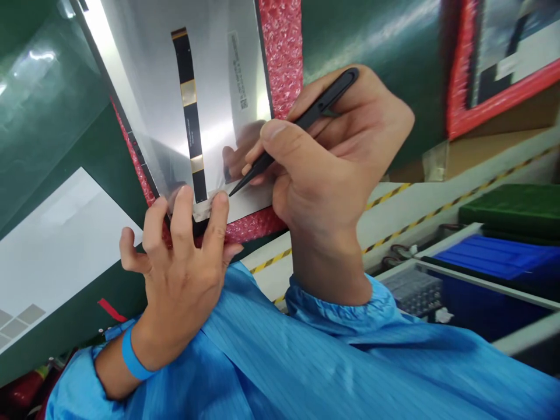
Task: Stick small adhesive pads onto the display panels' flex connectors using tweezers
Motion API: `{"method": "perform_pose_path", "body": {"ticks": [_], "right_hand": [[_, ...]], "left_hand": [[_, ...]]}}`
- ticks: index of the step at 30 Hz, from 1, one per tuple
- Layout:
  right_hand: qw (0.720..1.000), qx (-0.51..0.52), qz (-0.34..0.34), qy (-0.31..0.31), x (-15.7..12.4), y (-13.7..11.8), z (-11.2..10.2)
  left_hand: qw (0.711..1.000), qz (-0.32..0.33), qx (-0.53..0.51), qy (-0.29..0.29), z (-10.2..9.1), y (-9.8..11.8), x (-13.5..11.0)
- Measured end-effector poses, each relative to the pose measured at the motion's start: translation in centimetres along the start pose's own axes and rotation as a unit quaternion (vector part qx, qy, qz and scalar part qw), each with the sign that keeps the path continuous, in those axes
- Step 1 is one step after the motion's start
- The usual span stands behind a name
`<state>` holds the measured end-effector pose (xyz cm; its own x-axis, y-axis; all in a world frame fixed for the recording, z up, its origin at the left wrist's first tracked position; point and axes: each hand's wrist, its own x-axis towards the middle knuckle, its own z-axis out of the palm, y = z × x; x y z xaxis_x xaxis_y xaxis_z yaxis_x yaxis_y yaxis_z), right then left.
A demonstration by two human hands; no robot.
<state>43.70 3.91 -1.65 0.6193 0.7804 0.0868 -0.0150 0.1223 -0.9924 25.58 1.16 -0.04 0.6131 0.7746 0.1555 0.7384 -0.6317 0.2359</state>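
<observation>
A: Starting at the left, what is the left hand (184, 274) doing?

B: It lies spread, gripping nothing, with its fingertips (219, 201) pressed flat on the near edge of the silver panel (149, 87). The panel rests on a red bubble-wrap sheet (282, 52) near the front edge of the green worktop (48, 116).

A: How would that panel handle?

B: I judge it thin, light, stiff and fragile, with a glossy, slippery back that would mark easily. It is best held by its edges or pinned flat, as it is here. The black ribbon cable (190, 105) running down its middle looks soft and easy to crease, so I would keep fingers off it.

A: And the right hand (332, 157)?

B: It is curled closed around black tweezers (301, 122), held like a pen, with the tip just above the panel's near edge, beside the left fingertips.

A: What can't you make out?

B: Whether the tip touches the panel or grips anything; if there is something there, it is too small to see. The panel's far end is cut off at the top, and the printing on its label (238, 70) is unreadable. The cable's lower end is hidden by the fingers. At the right, below the worktop, a blue bin (494, 259) is only partly seen.
</observation>
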Motion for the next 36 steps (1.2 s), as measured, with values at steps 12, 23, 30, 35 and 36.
{"method": "perform_pose_path", "body": {"ticks": [12,23,30,35,36], "right_hand": [[1.000,-0.019,0.007,0.023,0.1,1.3,0.0],[0.990,0.076,0.090,0.081,0.6,0.6,1.3],[0.975,0.133,0.128,0.125,0.9,0.3,1.8],[0.943,0.175,0.218,0.181,-0.1,-1.8,1.9],[0.931,0.183,0.241,0.204,-0.3,-2.4,2.2]], "left_hand": [[0.996,-0.076,0.024,-0.037,-1.5,-0.4,-1.4],[0.991,-0.072,-0.111,-0.001,-1.5,-3.1,2.0],[0.848,-0.335,-0.411,-0.022,-2.4,-3.1,7.7],[0.770,-0.353,-0.525,-0.081,-1.9,-3.3,9.1],[0.750,-0.334,-0.561,-0.101,-1.7,-3.4,8.9]]}}
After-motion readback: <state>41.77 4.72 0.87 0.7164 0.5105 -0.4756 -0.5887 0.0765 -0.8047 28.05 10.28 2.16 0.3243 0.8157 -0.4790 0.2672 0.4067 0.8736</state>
